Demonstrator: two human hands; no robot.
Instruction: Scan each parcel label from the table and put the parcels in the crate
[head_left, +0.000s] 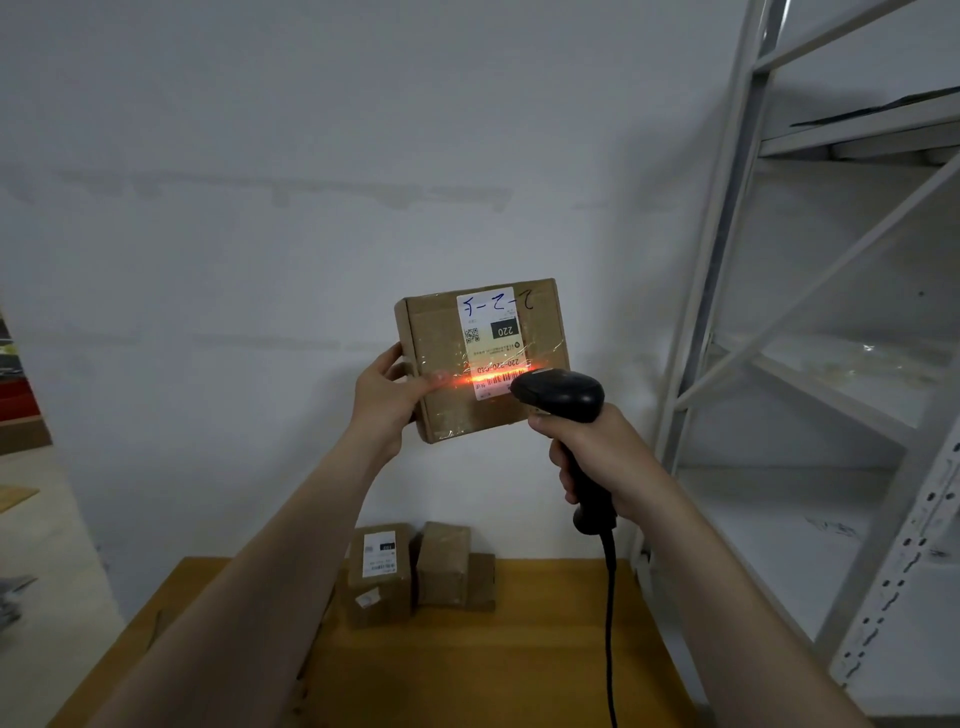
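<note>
At centre frame, held up before wall (260, 156): parcel (483, 415), label (491, 343) facing camera, upside down. Gripped at its left edge by left hand (387, 395), thumb on front. Right of centre: right hand (597, 457) clamped round scanner (563, 395) handle, orange beam across barcode. Lower centre, on table (493, 665): more boxes (382, 587), bunched together. Far right: shelving (831, 364).

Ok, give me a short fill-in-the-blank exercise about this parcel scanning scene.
1. The right hand grips a black ____.
2. The left hand holds up a parcel whose label shows the number ____.
3. More parcels wait on the ____ below.
Missing words: scanner; 220; table.
</note>
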